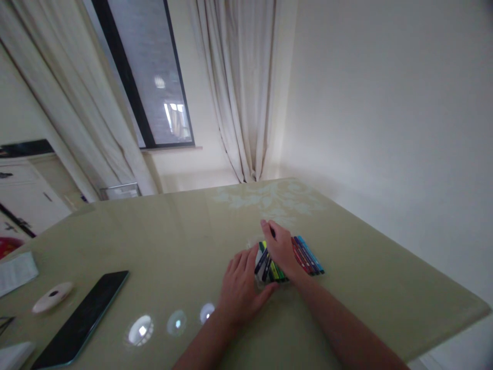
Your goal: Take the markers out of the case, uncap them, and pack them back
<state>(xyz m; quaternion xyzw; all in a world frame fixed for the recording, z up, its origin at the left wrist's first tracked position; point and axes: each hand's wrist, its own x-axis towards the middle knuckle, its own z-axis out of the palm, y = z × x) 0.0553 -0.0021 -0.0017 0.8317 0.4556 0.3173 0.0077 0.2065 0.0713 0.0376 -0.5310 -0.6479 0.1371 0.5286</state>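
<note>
Two hands work right of centre in the head view, over a clear case (pixel 259 281) of pens on the green surface (pixel 185 231). The right hand (pixel 282 246) has its grip closed around a dark pen (pixel 273 233), mostly hidden by the fingers. The left hand (pixel 241 282) is spread open, fingers along the case's left side, thumb along its lower edge, apparently bracing it.

Trouble would likely come from the two dark pens (pixel 264 264) slanting across the left part: pressing another down there could wedge it crosswise or tip neighbours over the rim. Should the left hand push unevenly, the light case might slide and scatter the row.

Inside, beside the slanting pair, lie yellow and green pens (pixel 275 271), partly covered by the right hand. Red pens (pixel 301 258) and blue pens (pixel 310 253) continue the row rightward; whether the case reaches under them, I cannot tell.
</note>
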